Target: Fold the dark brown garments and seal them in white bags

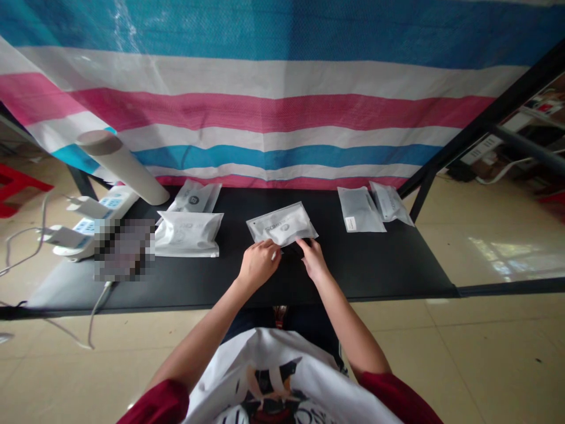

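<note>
A frosted plastic zip bag with dark printing lies at an angle on the middle of the black bench, with something bulky inside. My left hand is closed, its curled fingers pinching the bag's near edge. At the lower right corner of the same bag, my right hand has its thumb on the edge; its other fingers are partly hidden beneath. Two similar filled bags sit to the left, a nearer white one and one behind it. On the right are a flat bag with a small white label and another filled bag.
A white power strip with plugged-in chargers stands at the left, near a tall white cylinder. A blurred-out item with a cable lies beside it. Behind the black bench hangs a striped sheet; dark metal posts frame the right.
</note>
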### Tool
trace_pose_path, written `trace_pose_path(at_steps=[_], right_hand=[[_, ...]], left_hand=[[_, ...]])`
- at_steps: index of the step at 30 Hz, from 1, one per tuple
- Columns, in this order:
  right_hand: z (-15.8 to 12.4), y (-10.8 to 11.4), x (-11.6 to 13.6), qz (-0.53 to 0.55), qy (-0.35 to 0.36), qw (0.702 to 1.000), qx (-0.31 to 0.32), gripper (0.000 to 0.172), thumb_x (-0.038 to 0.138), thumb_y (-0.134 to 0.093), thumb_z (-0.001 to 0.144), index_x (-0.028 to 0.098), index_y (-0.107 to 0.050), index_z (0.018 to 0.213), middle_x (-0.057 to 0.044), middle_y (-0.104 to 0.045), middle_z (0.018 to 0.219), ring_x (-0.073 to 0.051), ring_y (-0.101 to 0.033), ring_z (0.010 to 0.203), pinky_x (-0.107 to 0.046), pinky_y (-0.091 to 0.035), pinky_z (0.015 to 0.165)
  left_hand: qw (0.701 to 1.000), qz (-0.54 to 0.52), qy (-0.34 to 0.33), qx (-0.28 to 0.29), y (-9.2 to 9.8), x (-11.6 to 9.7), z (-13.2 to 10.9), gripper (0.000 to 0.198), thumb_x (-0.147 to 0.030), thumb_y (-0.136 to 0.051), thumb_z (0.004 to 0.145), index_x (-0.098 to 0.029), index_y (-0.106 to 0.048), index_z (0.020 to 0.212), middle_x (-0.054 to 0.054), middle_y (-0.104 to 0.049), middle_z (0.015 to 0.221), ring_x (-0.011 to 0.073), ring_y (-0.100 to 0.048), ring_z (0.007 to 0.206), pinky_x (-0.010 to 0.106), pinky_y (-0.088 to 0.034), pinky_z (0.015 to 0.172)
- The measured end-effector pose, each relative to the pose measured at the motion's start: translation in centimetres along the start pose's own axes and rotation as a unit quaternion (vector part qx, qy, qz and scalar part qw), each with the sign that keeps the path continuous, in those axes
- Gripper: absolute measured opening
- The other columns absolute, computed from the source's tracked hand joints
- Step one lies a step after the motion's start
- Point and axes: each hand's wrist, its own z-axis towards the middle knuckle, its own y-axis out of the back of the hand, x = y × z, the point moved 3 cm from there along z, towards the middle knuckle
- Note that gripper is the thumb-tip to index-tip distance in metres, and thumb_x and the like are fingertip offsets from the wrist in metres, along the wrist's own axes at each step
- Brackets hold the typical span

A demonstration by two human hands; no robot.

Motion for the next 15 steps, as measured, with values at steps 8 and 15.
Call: trace_pose_path(at_steps=[8,15], right_hand=[[-1.6,-1.8,0.6,0.079,0.025,0.996,0.014,0.045,0.056,-0.059,0.078,0.017,-0.064,0.1,-0.011,-0.073,0.094,-0.028,-0.069,0.092,-0.036,-0.054,0.074],[-2.1,1.1,1.0,-0.245,0.093,0.965,-0.005,0.024,0.041,-0.066,0.072,0.021,-0.065,0.085,-0.007,-0.072,0.078,-0.029,-0.067,0.086,-0.032,-0.049,0.07]], left_hand=[[0.998,-0.041,-0.043,0.015,-0.1,-4.8,-1.4,0.022,-0.022,-0.047,0.093,-0.018,-0.067,0.084,0.006,-0.065,0.082,0.0186,-0.065,0.072,0.029,-0.049,0.063],[0.997,-0.069,-0.026,0.03,0.0,-5.1,-1.5,0.017,-0.022,-0.05,0.09,-0.02,-0.063,0.082,0.004,-0.064,0.083,0.017,-0.065,0.069,0.027,-0.047,0.058]])
